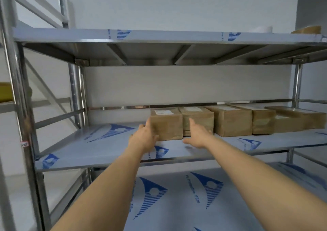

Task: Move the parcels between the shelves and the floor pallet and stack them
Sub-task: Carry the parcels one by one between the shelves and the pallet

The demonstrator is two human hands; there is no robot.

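Several brown paper-wrapped parcels stand in a row at the back of the middle shelf. The leftmost parcel carries a white label on top. My left hand touches its left front corner, fingers along the left side. My right hand reaches with straight fingers to the front of the second parcel, by the gap between the two. Neither hand visibly grips anything. The floor pallet is out of view.
More parcels continue to the right on the same shelf. The steel rack has an upper shelf holding a brown parcel at far right, and a lower shelf. Rack posts stand at left.
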